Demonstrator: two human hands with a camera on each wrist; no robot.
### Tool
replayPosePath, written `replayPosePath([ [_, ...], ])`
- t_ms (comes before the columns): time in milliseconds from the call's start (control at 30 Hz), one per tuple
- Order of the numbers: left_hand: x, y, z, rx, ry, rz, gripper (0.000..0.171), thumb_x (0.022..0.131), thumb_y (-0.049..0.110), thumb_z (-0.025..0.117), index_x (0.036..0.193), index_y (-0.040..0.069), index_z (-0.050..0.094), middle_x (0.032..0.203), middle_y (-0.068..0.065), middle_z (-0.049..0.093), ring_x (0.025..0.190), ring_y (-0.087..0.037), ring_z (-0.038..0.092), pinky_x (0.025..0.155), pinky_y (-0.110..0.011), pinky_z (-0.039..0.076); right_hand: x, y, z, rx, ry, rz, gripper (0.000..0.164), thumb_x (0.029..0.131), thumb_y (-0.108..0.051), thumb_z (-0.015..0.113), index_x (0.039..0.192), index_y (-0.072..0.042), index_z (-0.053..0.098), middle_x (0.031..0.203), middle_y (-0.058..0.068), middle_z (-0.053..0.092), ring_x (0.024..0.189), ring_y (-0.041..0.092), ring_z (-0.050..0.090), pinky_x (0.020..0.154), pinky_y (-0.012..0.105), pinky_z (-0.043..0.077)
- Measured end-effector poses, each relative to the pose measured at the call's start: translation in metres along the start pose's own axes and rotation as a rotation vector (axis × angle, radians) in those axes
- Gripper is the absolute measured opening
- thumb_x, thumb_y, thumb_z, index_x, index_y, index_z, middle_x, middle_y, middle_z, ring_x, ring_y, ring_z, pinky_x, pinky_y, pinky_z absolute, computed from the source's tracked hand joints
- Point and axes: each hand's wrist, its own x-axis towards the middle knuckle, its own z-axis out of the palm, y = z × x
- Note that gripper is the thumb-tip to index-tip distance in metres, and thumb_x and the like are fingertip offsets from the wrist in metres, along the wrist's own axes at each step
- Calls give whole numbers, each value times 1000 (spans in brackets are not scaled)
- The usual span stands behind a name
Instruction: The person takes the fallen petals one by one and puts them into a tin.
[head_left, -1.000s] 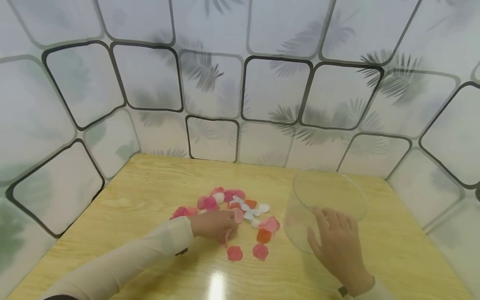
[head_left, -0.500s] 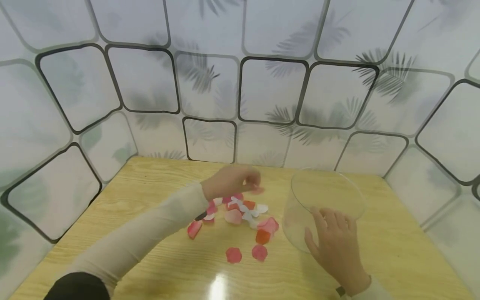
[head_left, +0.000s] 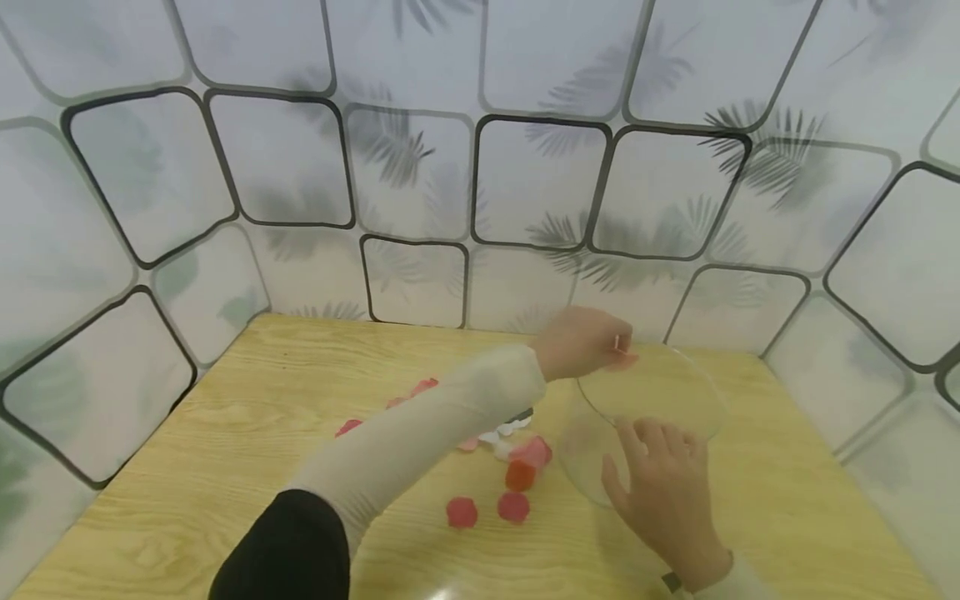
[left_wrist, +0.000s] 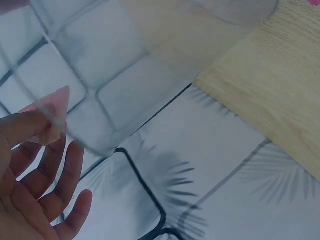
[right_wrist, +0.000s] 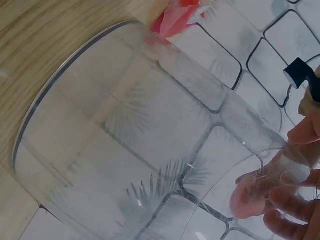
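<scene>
My left hand (head_left: 579,342) pinches a pink petal (left_wrist: 61,104) between thumb and fingers, over the far part of the clear container's open top. The container is a clear cylinder (head_left: 581,437) standing on the table. At its near rim, my right hand (head_left: 663,479) holds on with fingertips at the edge and thumb spread along the outside. Through the wall in the right wrist view (right_wrist: 150,125), the left fingers show blurred. Loose artificial petals lie left of the container: red-pink ones (head_left: 462,512), an orange one (head_left: 520,476), a pink one (head_left: 532,452) and white ones (head_left: 513,427). My left sleeve hides others.
The wooden table (head_left: 262,367) meets a patterned white backdrop (head_left: 420,279) behind the container and on both sides. My left forearm (head_left: 427,433) crosses over the petals. A black wrist device (right_wrist: 299,72) shows at the right edge of the right wrist view.
My left hand has lifted from the petals with a pink petal and moved right to the container's top. The right hand has kept its place on the rim.
</scene>
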Motion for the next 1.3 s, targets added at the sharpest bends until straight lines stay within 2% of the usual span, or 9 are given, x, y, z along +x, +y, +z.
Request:
replayPosePath([
  [100, 7, 1, 11, 8, -32, 0, 16, 87, 34, 65, 93, 19, 68, 90, 8, 70, 83, -7, 63, 72, -21, 48, 0, -2, 1, 0, -6, 0, 47, 88, -39, 36, 101, -1, 60, 83, 13, 56, 73, 31, 51, 68, 45, 36],
  [200, 8, 3, 18, 23, -63, 3, 23, 85, 30, 67, 106, 20, 66, 100, 4, 69, 92, -10, 62, 79, -24, 49, 0, -4, 1, 4, -11, -5, 44, 84, -37, 41, 103, -3, 61, 83, 13, 56, 73, 30, 51, 68, 45, 36],
  [333, 0, 3, 21, -1, -8, 13, 28, 87, 28, 65, 114, 21, 62, 108, 1, 66, 99, -13, 60, 85, -28, 47, 1, -4, 3, 5, -11, -8, 44, 81, -36, 44, 105, -4, 61, 82, 12, 55, 73, 30, 51, 68, 44, 36],
  [567, -42, -12, 13, -91, 200, -3, 24, 88, 18, 63, 111, 14, 62, 110, -2, 63, 107, -17, 58, 96, -30, 44, -1, -3, 3, -6, -7, -15, 46, 85, -38, 38, 104, -3, 61, 84, 12, 55, 74, 30, 49, 68, 44, 35],
  [700, -72, -30, 15, -119, 225, -11, 23, 85, 12, 65, 108, 11, 62, 107, -5, 61, 104, -19, 57, 93, -31, 46, 0, -2, 1, -3, -19, -15, 44, 83, -36, 41, 104, -2, 61, 84, 12, 55, 73, 29, 48, 68, 43, 34],
  [833, -102, -48, 21, -111, 145, 0, 23, 84, 12, 66, 107, 10, 61, 106, -6, 61, 101, -20, 58, 89, -31, 48, 0, 0, 0, -4, -28, -11, 43, 81, -35, 41, 103, -2, 60, 84, 13, 54, 73, 29, 49, 68, 44, 34],
  [1033, -149, -74, 38, -59, -109, 54, 25, 84, 15, 69, 108, 11, 62, 101, -4, 62, 89, -16, 58, 77, -29, 50, 0, 1, 0, -8, -9, -19, 44, 86, -36, 37, 101, -2, 60, 83, 13, 54, 73, 30, 50, 67, 44, 34],
  [1167, -175, -88, 47, 53, -276, 68, 25, 86, 18, 68, 110, 15, 63, 107, 1, 64, 97, -15, 59, 86, -28, 50, 1, 2, 1, -8, 10, -33, 43, 85, -35, 37, 99, -1, 60, 82, 13, 55, 72, 30, 50, 66, 44, 34],
  [1300, -187, -92, 51, 105, -330, 75, 22, 90, 20, 62, 112, 18, 63, 112, 4, 66, 105, -15, 60, 93, -30, 49, 2, 1, 1, 2, 29, -41, 43, 82, -33, 40, 99, 0, 61, 81, 14, 55, 71, 31, 49, 64, 45, 35],
])
